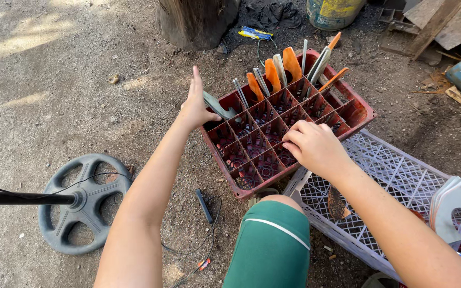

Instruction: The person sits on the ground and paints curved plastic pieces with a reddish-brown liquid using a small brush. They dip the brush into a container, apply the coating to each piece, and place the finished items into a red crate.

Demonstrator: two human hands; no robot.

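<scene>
Fingers of the left hand (196, 106) clamp a grey tool (217, 105); right hand (314, 146) curls shut over the red crate (361, 111).

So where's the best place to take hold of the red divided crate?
Probably the near rim of the red divided crate, from above on the person's side: the near cells are empty, while tools stand in the far cells and the left hand covers the left corner.

A grey flat metal blade (217, 105) tilts from the left hand (196, 106). Below the right hand (316, 146) sits a red compartmented crate (356, 109) (orange-handled tools upright at its far side).
</scene>
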